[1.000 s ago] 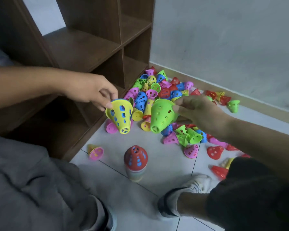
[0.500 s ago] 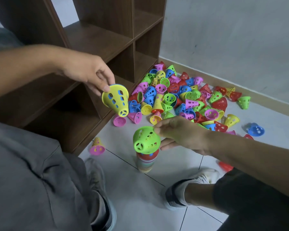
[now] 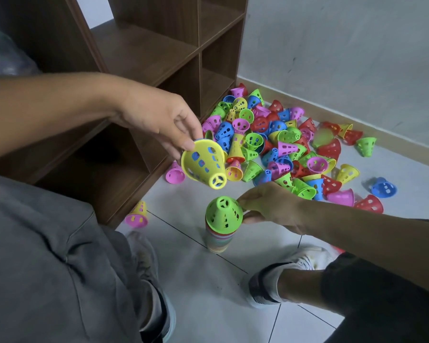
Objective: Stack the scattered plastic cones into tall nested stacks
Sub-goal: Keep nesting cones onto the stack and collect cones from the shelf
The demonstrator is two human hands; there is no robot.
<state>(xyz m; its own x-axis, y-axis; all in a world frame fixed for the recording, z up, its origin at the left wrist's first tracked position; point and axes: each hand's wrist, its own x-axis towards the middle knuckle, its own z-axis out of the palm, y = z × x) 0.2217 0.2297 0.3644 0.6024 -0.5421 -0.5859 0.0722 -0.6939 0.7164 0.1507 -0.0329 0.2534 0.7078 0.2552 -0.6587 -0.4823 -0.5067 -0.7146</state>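
A nested stack (image 3: 219,240) of coloured cones stands on the floor tiles between my feet. A green cone (image 3: 223,214) sits on top of it, tip up, and my right hand (image 3: 270,206) pinches its rim from the right. My left hand (image 3: 159,117) holds a yellow cone (image 3: 203,164) with a blue one nested inside, tilted tip down to the right, in the air above and left of the stack. A big pile of loose cones (image 3: 278,147) in pink, blue, green, red and yellow lies beyond on the floor.
A dark wooden shelf unit (image 3: 159,53) stands at the left, its base beside the pile. A pink and yellow cone (image 3: 137,215) lies by the shelf's foot. A grey wall with a skirting board (image 3: 332,112) borders the pile. My shoes (image 3: 282,276) flank the stack.
My right hand has set the green cone down onto the stack, tip up. My left hand has lowered the yellow cone to the right, closer to the stack.
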